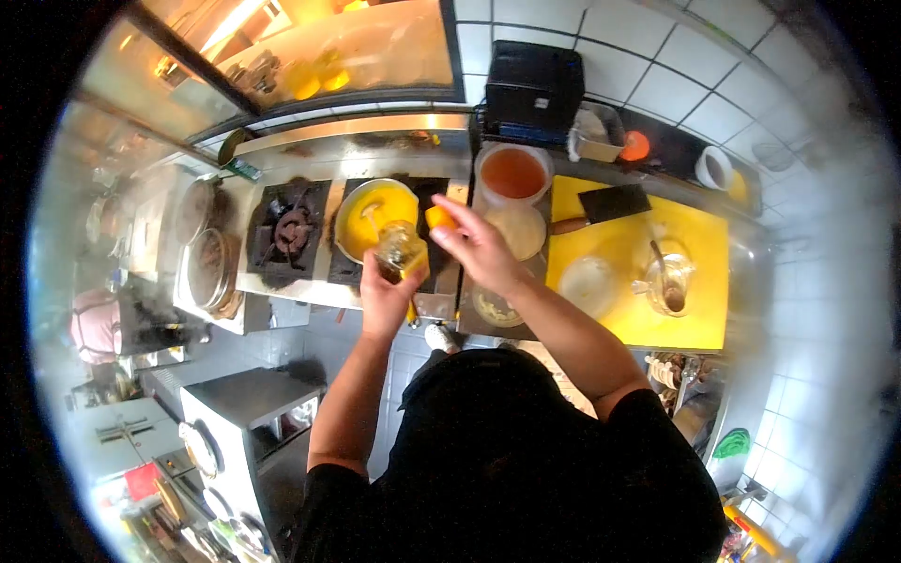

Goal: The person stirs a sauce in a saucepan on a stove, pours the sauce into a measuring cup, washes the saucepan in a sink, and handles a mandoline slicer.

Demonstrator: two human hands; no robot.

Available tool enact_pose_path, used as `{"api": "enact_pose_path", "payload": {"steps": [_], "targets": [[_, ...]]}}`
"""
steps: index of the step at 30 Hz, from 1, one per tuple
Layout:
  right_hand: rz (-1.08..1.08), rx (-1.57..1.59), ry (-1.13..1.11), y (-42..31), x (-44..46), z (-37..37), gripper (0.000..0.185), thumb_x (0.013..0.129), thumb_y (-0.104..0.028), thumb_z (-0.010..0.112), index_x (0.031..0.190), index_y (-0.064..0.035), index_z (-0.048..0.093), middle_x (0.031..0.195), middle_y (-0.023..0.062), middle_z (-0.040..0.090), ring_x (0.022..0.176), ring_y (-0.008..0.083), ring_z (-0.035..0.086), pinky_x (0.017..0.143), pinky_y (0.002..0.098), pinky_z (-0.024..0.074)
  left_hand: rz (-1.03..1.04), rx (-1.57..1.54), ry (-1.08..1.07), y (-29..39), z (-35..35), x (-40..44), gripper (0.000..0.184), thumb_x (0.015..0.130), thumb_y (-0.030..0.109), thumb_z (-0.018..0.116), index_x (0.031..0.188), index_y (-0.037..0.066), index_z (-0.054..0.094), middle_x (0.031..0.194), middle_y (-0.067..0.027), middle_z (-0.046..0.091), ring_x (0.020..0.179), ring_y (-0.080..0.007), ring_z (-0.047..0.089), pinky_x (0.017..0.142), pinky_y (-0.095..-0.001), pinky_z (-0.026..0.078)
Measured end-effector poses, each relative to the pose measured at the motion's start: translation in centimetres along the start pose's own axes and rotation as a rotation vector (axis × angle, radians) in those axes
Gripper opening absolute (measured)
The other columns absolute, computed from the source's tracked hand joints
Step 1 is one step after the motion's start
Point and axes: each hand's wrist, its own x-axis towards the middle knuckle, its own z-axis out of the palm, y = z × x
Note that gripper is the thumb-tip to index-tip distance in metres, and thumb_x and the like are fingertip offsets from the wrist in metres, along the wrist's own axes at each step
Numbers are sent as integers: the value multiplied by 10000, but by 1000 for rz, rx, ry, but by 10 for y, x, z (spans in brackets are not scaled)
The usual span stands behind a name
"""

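The left hand [383, 296] has its fingers closed around a glass jar [402, 251] at the near edge of a pan [341, 235] on the stove [349, 296]. The right hand [483, 249] pinches a yellow cap [438, 218] between slightly parted fingers, beside the jar. The cap looks already off; yellow liquid [389, 202] and a ladle [372, 210] are in the pan. How much remains in the jar is unclear.

The left fingers [370, 266] partly hide the jar [402, 246] (its contents look blurred)
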Motion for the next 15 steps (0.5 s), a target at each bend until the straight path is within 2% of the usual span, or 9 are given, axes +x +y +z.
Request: {"api": "enact_pose_path", "payload": {"steps": [1, 2, 4, 6, 8, 10, 12, 14, 15], "targets": [[-108, -133, -29, 2, 0, 2, 476, 1006, -168, 617, 1451, -49, 496, 1354, 127, 593, 1203, 206, 600, 1010, 322, 487, -77, -123, -32, 13, 14, -5, 538, 790, 50, 820, 1238, 21, 524, 1118, -109, 676, 997, -170, 650, 891, -316, 525], [-213, -269, -58, -2, -3, 1, 468, 994, -158, 630, 1434, -43, 519, 1364, 146, 589, 1222, 228, 595, 1019, 332, 483, -27, 41, -53, 25, 21, -7, 567, 773, 75, 835, 1248, 25, 529, 1104, -127, 686, 986, -168, 658, 870, -319, 534], [-318, -364, -129, -21, -10, -13, 441, 978, -151, 641, 1396, -34, 560, 1373, 173, 579, 1270, 267, 569, 1050, 354, 469, 62, 94, -166, 29, 29, -10, 582, 757, 102, 849, 1245, 30, 539, 1072, -129, 693, 965, -171, 667, 856, -326, 542], [-333, -332, -295, -53, -16, -39, 460, 954, -162, 671, 1389, -47, 577, 1399, 144, 568, 1302, 277, 545, 1086, 381, 454, 135, 87, -311, 67, 24, -11, 608, 743, 109, 848, 1264, 40, 543, 1090, -106, 691, 985, -176, 663, 873, -329, 542], [-404, -127, -468, -67, -20, -56, 506, 925, -180, 707, 1403, -79, 577, 1411, 132, 560, 1304, 279, 543, 1085, 397, 457, -72, -243, -660, 76, 13, -7, 677, 693, 92, 858, 1293, 49, 548, 1135, -80, 674, 1048, -179, 644, 931, -320, 527], [-427, 26, -601, -93, -29, -66, 523, 905, -191, 725, 1402, -107, 586, 1420, 121, 555, 1301, 286, 546, 1089, 406, 456, -369, -627, -960, 70, 10, -7, 816, 572, 65, 851, 1332, 66, 554, 1172, -86, 664, 1105, -234, 644, 1001, -374, 506], [-435, 32, -617, -108, -35, -73, 512, 897, -161, 731, 1389, -107, 599, 1426, 123, 550, 1298, 297, 551, 1091, 409, 448, -394, -926, -1049, 71, 23, -15, 806, 578, 58, 845, 1332, 70, 559, 1184, -93, 664, 1099, -244, 649, 1001, -389, 506], [-410, 15, -592, -118, -41, -84, 515, 890, -149, 737, 1385, -102, 603, 1425, 124, 552, 1294, 295, 556, 1083, 409, 452, -307, -867, -1048, 75, 40, -11, 785, 595, 57, 846, 1324, 64, 554, 1197, -91, 661, 1096, -237, 647, 995, -378, 509], [-448, -81, -492, -117, -46, -90, 526, 885, -145, 744, 1387, -86, 596, 1407, 136, 562, 1282, 291, 564, 1058, 397, 470, -257, -781, -1010, 80, 47, -7, 774, 605, 55, 846, 1321, 62, 552, 1199, -89, 660, 1094, -233, 647, 993, -373, 510]]}}
